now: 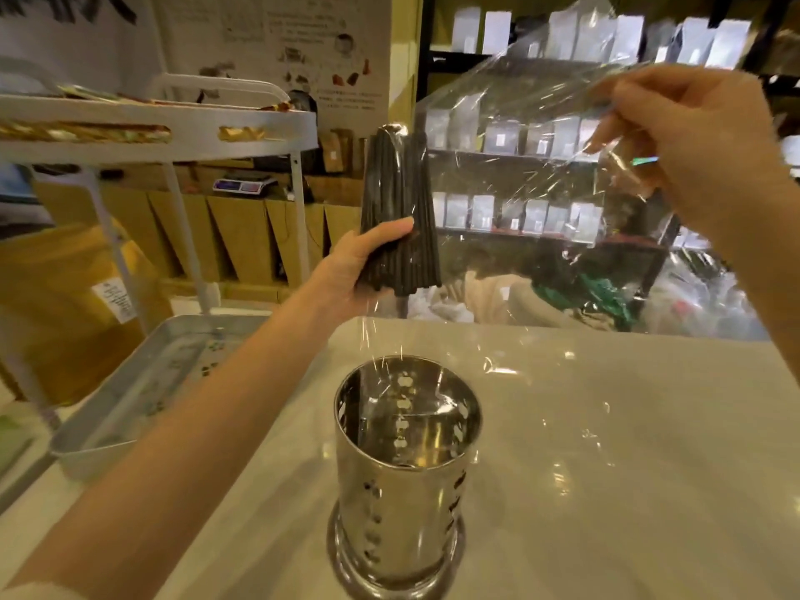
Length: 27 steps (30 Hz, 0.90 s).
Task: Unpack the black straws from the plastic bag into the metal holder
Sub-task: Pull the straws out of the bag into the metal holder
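- My left hand (368, 262) is wrapped around the lower part of a bundle of thin black plastic straws (398, 210), holding it upright in the air above and behind the holder.
- My right hand (688, 136) is raised to the right, fingers pinched on the crinkled clear plastic bag (541, 175), which hangs loosely between my two hands.
- The bag looks mostly pulled off the straws, though film may cling near the bundle's top; I cannot tell for sure.
- The shiny cylindrical metal holder with punched holes (407, 461) stands upright on the pale tabletop (627, 448), directly below my hands.
- I see no straws in the holder, so I judge nothing has gone in.
- What is left, as I judge it: free the bundle fully from the bag, lower it into the holder, and put the bag aside.
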### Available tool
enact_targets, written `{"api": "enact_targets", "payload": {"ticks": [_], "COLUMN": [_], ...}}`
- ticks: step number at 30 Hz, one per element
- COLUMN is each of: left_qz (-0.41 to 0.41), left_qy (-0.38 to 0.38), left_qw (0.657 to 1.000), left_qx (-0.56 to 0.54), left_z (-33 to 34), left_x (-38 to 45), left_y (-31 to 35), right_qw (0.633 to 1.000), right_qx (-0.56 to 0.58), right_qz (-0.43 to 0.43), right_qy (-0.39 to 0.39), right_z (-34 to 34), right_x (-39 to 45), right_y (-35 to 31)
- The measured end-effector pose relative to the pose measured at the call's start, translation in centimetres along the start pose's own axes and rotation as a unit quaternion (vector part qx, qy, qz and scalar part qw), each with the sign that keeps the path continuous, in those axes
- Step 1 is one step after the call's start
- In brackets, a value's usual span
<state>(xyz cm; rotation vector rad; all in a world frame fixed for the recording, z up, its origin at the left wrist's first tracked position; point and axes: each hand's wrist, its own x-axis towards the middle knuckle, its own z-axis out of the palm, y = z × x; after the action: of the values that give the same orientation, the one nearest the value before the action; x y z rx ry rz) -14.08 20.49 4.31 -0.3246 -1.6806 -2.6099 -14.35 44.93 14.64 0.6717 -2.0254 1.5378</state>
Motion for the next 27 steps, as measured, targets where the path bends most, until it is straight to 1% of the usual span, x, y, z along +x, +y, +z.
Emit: {"api": "enact_targets", "payload": {"ticks": [3, 8, 11, 16, 19, 24, 27], "left_qz": [0.023, 0.058, 0.082, 0.114, 0.134, 0.141, 0.18], "left_qy": [-0.013, -0.001, 0.012, 0.01, 0.009, -0.014, -0.012], "left_qw": [0.999, 0.997, 0.994, 0.988, 0.983, 0.976, 0.965], "left_qx": [0.031, 0.056, 0.066, 0.105, 0.126, 0.164, 0.188], "left_z": [-0.3, -0.4, -0.4, -0.5, -0.4, 0.2, 0.5], "left_x": [-0.6, -1.5, -1.9, -2.6, -3.5, -5.0, -5.7], "left_y": [-0.2, 0.4, 0.8, 1.3, 1.7, 2.5, 3.3], "right_qw": [1.0, 0.999, 0.998, 0.997, 0.997, 0.997, 0.997], "right_qx": [-0.007, 0.01, 0.007, -0.008, -0.02, -0.008, 0.004], "right_qz": [-0.02, -0.041, -0.058, -0.074, -0.079, -0.073, -0.068], "right_qy": [0.004, -0.001, 0.013, 0.019, 0.013, 0.011, 0.021], "right_z": [0.0, -0.2, -0.3, -0.8, -1.0, -1.1, -1.2], "right_x": [-0.9, -2.1, -2.5, -3.1, -3.3, -3.8, -4.3], "right_y": [-0.5, -0.7, -0.8, -1.0, -1.2, -0.9, -0.5]}}
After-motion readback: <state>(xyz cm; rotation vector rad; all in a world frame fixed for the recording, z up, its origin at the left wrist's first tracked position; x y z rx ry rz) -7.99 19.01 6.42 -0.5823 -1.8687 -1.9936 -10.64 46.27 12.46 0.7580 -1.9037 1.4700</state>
